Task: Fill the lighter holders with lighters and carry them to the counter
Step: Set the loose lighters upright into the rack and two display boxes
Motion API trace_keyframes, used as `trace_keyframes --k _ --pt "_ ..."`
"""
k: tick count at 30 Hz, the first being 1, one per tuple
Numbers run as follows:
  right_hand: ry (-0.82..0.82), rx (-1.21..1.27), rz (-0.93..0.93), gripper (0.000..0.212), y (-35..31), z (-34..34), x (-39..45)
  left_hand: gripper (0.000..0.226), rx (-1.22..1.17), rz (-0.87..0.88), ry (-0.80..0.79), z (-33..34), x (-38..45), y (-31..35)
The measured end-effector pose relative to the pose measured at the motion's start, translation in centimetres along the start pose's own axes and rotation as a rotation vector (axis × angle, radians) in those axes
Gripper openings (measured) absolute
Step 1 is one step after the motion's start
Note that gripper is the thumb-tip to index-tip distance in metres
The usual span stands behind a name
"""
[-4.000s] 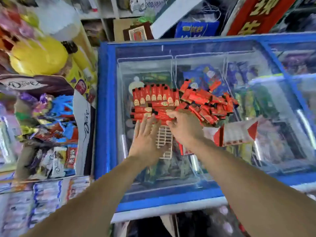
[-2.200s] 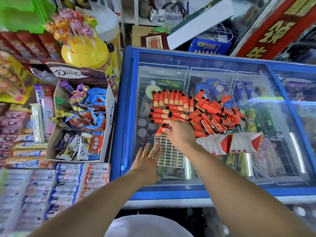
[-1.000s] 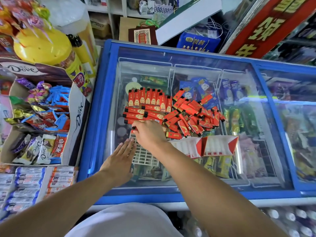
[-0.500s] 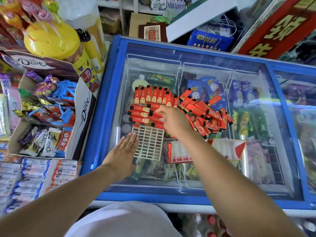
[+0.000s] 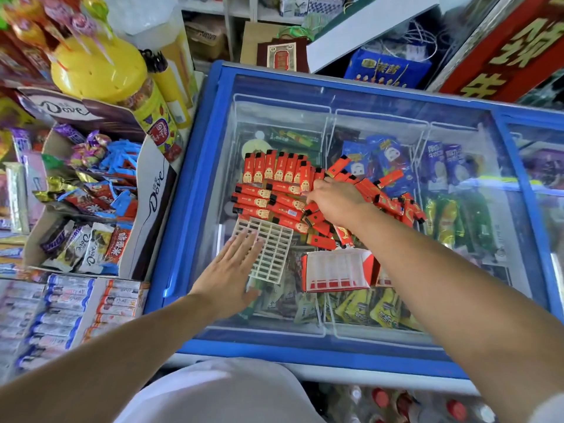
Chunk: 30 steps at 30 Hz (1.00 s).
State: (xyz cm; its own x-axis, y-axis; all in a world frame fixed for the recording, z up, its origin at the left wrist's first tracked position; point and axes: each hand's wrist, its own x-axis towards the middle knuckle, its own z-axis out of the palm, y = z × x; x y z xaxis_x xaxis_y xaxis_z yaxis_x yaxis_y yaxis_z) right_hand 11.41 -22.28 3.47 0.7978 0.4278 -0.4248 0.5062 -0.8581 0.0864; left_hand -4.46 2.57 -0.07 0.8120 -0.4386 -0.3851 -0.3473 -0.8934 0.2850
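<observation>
A: While the left hand [image 5: 227, 276] lies flat, fingers straight on the white grid holder [image 5: 266, 248] atop the freezer lid [image 5: 195, 190], does it hold firm?

B: Judged light, rigid plastic; press its edge.

A: Lighters [image 5: 274, 190]?

B: Small, hard, likely slick; pinch mid-body. Right hand [image 5: 335, 203] curls into the pile; grip unclear.
</observation>
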Motion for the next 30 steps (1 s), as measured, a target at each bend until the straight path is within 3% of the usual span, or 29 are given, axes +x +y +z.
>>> trace_keyframes --k 5,9,13,16,20,25,30 --pt "0.069 0.040 -0.014 0.032 0.8 0.1 -0.6 0.099 -0.160 0.099 0.064 -1.0 1.9 4.5" --pt "0.223 0.188 0.051 0.037 1.9 1.0 -1.9 0.111 -0.224 0.103 0.075 -1.7 3.7 7.6" --pt "0.345 0.746 0.259 0.033 3.1 0.4 -5.0 0.119 -0.148 0.149 0.029 -1.5 4.8 9.3" --pt "0.404 1.113 0.259 0.020 3.4 0.3 -8.3 0.119 -0.088 0.159 0.024 -1.0 5.1 9.7" --pt "0.476 1.208 0.231 0.019 3.1 1.2 -11.1 0.110 -0.065 0.168 0.025 -0.9 5.4 9.2" --pt "0.562 1.128 0.255 0.023 2.0 1.5 -12.6 0.109 -0.017 0.209 0.056 -1.2 5.0 8.0" --pt "0.511 1.081 0.328 0.020 2.7 1.7 -14.5 0.109 0.031 0.214 0.088 -1.6 5.1 7.2"
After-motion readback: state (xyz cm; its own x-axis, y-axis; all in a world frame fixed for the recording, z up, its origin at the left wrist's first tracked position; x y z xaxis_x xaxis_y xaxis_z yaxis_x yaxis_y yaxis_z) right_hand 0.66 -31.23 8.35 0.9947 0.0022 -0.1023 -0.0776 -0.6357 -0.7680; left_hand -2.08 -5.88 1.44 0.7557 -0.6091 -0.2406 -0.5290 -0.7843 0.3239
